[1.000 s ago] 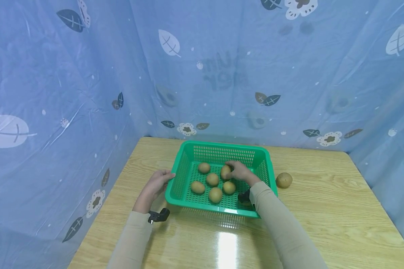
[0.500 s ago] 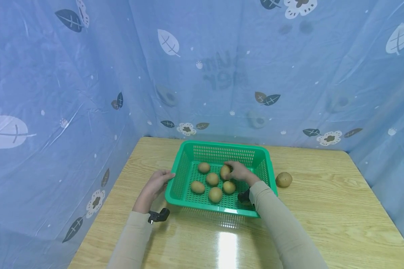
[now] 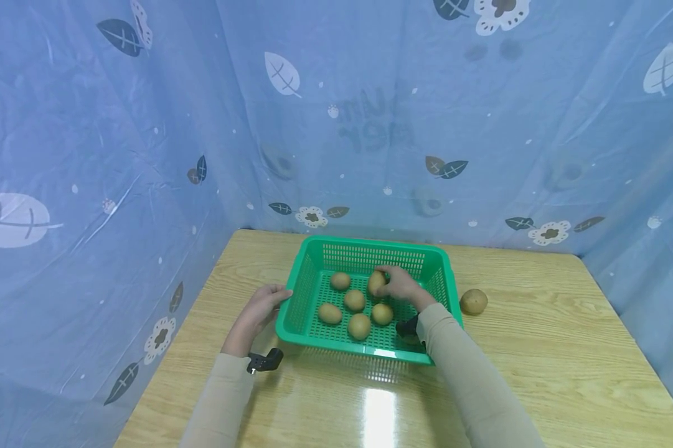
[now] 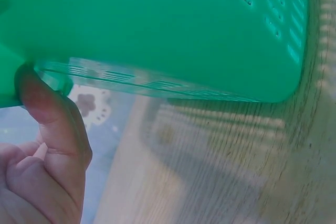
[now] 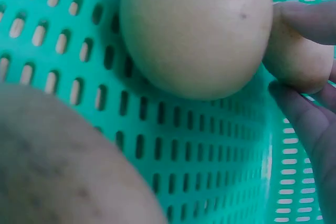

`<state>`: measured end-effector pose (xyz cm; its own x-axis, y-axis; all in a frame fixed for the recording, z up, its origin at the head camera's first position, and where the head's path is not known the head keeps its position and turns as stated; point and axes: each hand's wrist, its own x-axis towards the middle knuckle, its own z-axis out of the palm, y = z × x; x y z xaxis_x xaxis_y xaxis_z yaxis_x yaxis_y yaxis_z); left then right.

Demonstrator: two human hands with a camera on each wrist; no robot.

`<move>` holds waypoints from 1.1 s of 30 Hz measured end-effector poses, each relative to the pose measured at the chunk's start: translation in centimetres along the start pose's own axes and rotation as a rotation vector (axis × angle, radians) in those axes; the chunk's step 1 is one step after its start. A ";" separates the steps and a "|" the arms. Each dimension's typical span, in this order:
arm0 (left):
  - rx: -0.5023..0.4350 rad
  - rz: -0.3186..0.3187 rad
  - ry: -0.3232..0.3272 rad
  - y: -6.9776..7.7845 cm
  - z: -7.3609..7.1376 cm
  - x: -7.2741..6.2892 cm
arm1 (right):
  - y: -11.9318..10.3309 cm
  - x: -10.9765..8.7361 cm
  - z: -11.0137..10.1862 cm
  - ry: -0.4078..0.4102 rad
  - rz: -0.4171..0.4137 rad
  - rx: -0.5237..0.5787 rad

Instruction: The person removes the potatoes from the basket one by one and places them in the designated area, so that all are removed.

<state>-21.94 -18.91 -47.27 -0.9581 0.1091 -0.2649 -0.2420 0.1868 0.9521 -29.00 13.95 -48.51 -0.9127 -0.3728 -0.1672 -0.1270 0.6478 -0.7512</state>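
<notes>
Hardly anything has changed over the last second: the brown, oval potato [image 3: 375,284] under the person's right hand [image 3: 399,286] has only edged a touch toward the far side of the green, slotted plastic basket [image 3: 378,243], or perhaps lifted slightly; I can't tell which. The right thumb and fingers are parted just enough to pinch it, so it seems to me not yet let go. The left hand [image 3: 259,306] has stayed where it was, thumb and fingers curled on the basket's left rim, which I'd say steadies it. Other potatoes lie in the basket, one partly hidden below the right wrist's small black camera [image 3: 406,327], while a rounder brown potato [image 3: 473,302] sits on the table just beside the basket's right wall. That table [image 3: 538,348] is pale, wood-grained and glossy, with a white glare near its front. Around it hangs a creased blue curtain [image 3: 364,37] printed with leaves and flowers.
</notes>
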 end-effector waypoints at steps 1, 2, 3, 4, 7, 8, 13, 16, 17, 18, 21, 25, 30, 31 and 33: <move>-0.003 0.005 -0.002 0.0 0.0 0.0 | 0.0 0.0 0.0 0.003 -0.005 0.004; -0.007 0.009 -0.005 0.0 0.0 0.0 | -0.1 0.1 -0.1 0.003 -0.010 0.012; -0.011 0.013 -0.006 0.0 0.0 -0.1 | -0.1 0.1 -0.1 0.004 -0.010 0.020; -0.017 0.013 -0.007 0.1 0.0 -0.1 | -0.1 0.1 -0.2 0.006 -0.015 0.029; -0.015 0.021 -0.007 0.1 0.1 -0.1 | -0.1 0.2 -0.3 0.011 -0.020 0.073; -0.016 0.021 -0.007 0.1 0.1 -0.1 | -0.2 0.1 -0.4 0.014 -0.022 0.088; -0.019 0.026 -0.005 0.0 0.0 -0.1 | -0.6 -0.1 -1.0 0.014 -0.047 0.158; -0.020 0.024 -0.003 0.0 0.1 -0.1 | -1.0 -0.4 -1.3 0.011 -0.050 0.193; -0.021 0.021 -0.001 -0.1 0.1 -0.1 | -1.0 -0.4 -1.4 0.011 -0.056 0.201; -0.025 0.017 0.002 -0.1 0.1 -0.1 | -1.1 -0.5 -1.5 0.012 -0.055 0.219; -0.024 0.020 0.007 -0.1 0.1 -0.1 | -1.3 -0.7 -1.8 0.006 -0.066 0.273; -0.024 0.017 0.016 -0.2 0.1 0.0 | -1.5 -0.9 -2.1 0.001 -0.076 0.351; -0.021 -0.010 0.026 -0.3 0.2 0.1 | -1.7 -1.1 -2.4 0.000 -0.097 0.421; -0.019 -0.009 0.024 -0.3 0.2 0.1 | -1.8 -1.2 -2.5 0.003 -0.094 0.431; -0.015 -0.009 0.026 -0.4 0.2 0.1 | -1.8 -1.3 -2.6 0.004 -0.090 0.449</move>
<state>-21.94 -18.73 -47.71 -0.9594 0.0819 -0.2698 -0.2529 0.1734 0.9518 -28.62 14.93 -45.27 -0.9073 -0.4114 -0.0871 -0.0255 0.2606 -0.9651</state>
